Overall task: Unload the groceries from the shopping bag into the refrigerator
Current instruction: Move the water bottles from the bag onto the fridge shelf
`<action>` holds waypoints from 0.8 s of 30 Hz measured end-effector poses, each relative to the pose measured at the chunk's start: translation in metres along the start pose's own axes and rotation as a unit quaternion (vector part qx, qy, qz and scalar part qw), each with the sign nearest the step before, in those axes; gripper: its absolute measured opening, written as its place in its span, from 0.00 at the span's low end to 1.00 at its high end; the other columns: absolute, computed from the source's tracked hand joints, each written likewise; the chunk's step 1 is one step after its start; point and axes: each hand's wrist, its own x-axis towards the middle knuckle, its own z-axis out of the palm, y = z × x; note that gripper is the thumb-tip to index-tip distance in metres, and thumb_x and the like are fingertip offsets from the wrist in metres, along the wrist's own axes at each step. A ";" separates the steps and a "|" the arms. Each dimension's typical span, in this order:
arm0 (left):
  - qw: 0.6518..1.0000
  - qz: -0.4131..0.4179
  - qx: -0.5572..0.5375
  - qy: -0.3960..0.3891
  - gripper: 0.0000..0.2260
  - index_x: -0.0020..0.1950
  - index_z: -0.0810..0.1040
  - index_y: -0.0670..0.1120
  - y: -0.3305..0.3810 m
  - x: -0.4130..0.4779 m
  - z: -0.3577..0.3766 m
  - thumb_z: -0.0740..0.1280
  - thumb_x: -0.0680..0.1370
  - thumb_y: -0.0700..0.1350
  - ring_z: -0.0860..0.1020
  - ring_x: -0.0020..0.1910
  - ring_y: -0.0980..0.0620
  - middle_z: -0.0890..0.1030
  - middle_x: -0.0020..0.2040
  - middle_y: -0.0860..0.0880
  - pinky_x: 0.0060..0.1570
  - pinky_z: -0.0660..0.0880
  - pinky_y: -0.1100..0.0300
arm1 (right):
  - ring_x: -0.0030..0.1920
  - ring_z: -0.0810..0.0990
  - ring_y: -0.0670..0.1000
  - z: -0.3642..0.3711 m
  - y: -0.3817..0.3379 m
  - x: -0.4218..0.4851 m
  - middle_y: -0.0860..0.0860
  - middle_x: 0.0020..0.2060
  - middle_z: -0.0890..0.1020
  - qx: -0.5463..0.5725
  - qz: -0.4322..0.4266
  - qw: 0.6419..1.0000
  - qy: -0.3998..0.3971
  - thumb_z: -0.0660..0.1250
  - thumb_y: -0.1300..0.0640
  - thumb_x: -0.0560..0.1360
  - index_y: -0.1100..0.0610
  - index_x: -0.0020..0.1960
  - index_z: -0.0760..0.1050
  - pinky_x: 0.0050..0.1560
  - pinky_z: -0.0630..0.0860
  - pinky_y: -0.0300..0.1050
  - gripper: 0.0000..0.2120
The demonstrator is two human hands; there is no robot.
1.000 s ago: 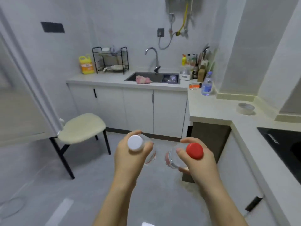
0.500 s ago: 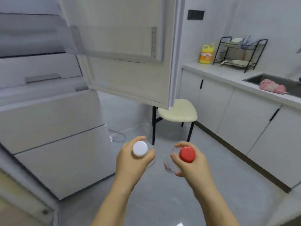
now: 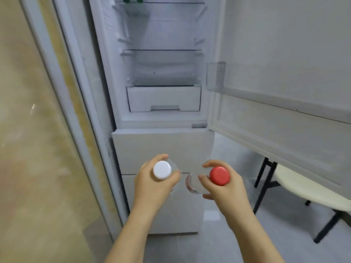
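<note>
The view was swung from the kitchen desk and sink, seen a second before, round to the left, until the open refrigerator (image 3: 163, 76) was faced head-on. Its glass shelves (image 3: 161, 52) and white drawer (image 3: 163, 98), out of sight earlier, were brought into view. The door (image 3: 284, 92), seen at the upper left half a second before, was now placed at the right. The chair (image 3: 307, 186) was shifted to the right edge. The sink and dish rack were lost from view.
</note>
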 end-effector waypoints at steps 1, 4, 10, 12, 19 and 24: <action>1.000 0.014 0.000 0.007 0.17 0.53 0.78 0.55 -0.001 0.016 -0.010 0.75 0.68 0.42 0.77 0.49 0.56 0.80 0.52 0.53 0.42 0.70 0.71 | 0.32 0.77 0.39 0.016 -0.004 0.013 0.36 0.31 0.78 0.010 -0.015 1.000 -0.005 0.71 0.66 0.69 0.52 0.44 0.78 0.45 0.79 0.60 0.11; 0.998 0.058 -0.014 0.031 0.18 0.53 0.78 0.56 0.000 0.063 -0.034 0.75 0.68 0.41 0.77 0.51 0.58 0.79 0.53 0.54 0.45 0.71 0.70 | 0.43 0.80 0.42 0.060 -0.014 0.047 0.36 0.40 0.80 0.034 -0.075 0.997 -0.008 0.73 0.60 0.65 0.47 0.42 0.78 0.51 0.78 0.60 0.10; 0.981 0.162 -0.030 0.105 0.20 0.49 0.74 0.63 0.017 0.142 -0.057 0.75 0.67 0.40 0.76 0.55 0.58 0.78 0.54 0.57 0.57 0.71 0.63 | 0.57 0.76 0.41 0.118 -0.032 0.114 0.31 0.46 0.79 0.080 -0.183 0.980 0.004 0.70 0.57 0.64 0.48 0.43 0.77 0.58 0.75 0.61 0.09; 0.973 0.194 -0.025 0.120 0.21 0.49 0.73 0.64 0.023 0.164 -0.059 0.75 0.68 0.41 0.74 0.54 0.62 0.76 0.53 0.61 0.55 0.70 0.69 | 0.59 0.75 0.41 0.129 -0.038 0.137 0.31 0.48 0.79 0.083 -0.215 0.973 0.007 0.71 0.57 0.64 0.48 0.44 0.78 0.59 0.74 0.61 0.09; 0.937 0.300 -0.034 0.176 0.20 0.51 0.71 0.66 0.053 0.236 -0.050 0.73 0.65 0.49 0.72 0.54 0.71 0.75 0.52 0.67 0.58 0.69 0.72 | 0.61 0.74 0.38 0.152 -0.065 0.221 0.39 0.57 0.77 0.109 -0.319 0.941 0.023 0.70 0.50 0.63 0.47 0.45 0.76 0.59 0.68 0.31 0.11; 0.914 0.338 -0.075 0.212 0.19 0.51 0.73 0.65 0.082 0.294 -0.033 0.72 0.64 0.51 0.74 0.54 0.68 0.76 0.52 0.65 0.58 0.72 0.66 | 0.61 0.74 0.39 0.155 -0.084 0.288 0.45 0.58 0.76 0.128 -0.406 0.905 0.025 0.68 0.51 0.65 0.48 0.47 0.75 0.59 0.66 0.29 0.10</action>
